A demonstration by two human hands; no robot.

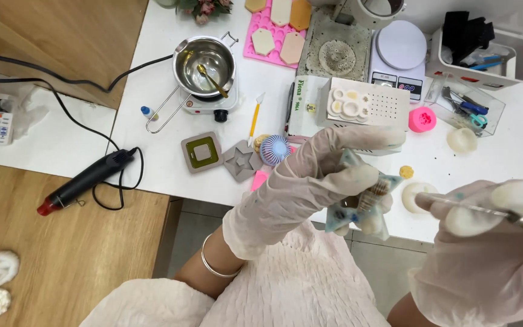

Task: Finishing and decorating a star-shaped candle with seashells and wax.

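My left hand (310, 181), in a thin translucent glove, grips a pale blue star-shaped cast piece (358, 203) with small shells set in it, held above my lap near the white table's front edge (171, 181). My right hand (485, 242), also gloved, pinches a thin metal tool (485, 211) with a yellow handle. The tool's tip points left toward the star and stops a short way from it.
On the table stand a small steel pot with a spoon on a hot plate (206, 66), a pink mould tray (273, 30), a digital scale (398, 54), a white box (364, 103), a grey star mould (240, 160), a square mould (201, 152) and tool bins (479, 48). A heat gun (86, 178) lies left.
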